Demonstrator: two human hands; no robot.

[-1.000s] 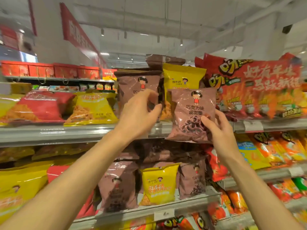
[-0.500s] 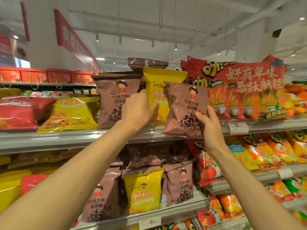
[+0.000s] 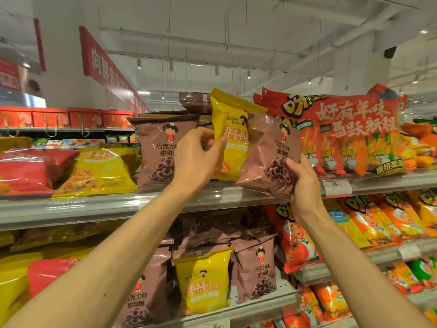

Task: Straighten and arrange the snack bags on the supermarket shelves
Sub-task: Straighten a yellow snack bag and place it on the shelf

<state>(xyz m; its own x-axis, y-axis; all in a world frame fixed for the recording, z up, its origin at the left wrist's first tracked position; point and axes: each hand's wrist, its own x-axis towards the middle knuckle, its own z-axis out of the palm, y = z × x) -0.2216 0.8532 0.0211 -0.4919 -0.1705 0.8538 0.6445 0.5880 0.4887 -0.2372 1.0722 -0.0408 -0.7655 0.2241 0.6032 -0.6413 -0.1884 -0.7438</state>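
On the top shelf (image 3: 71, 207) a yellow snack bag (image 3: 233, 136) leans to the left between two brown chocolate-ring bags. My left hand (image 3: 196, 159) pinches the yellow bag's left edge, its thumb on the front. Part of the left brown bag (image 3: 157, 147), which stands upright on the shelf, is hidden behind that hand. My right hand (image 3: 303, 183) grips the lower right corner of the right brown bag (image 3: 267, 147), which is tilted and hangs over the shelf's front rail.
A big red and orange multipack (image 3: 343, 136) fills the top shelf to the right. Yellow (image 3: 94, 171) and red (image 3: 30, 169) bags lie flat at the left. The shelf below holds more brown bags (image 3: 256, 268) and a yellow bag (image 3: 203, 280); orange bags (image 3: 378, 218) at right.
My left hand has moved right off the left brown bag to the yellow bag's edge, and that bag now leans left. My right hand still holds the right brown bag.
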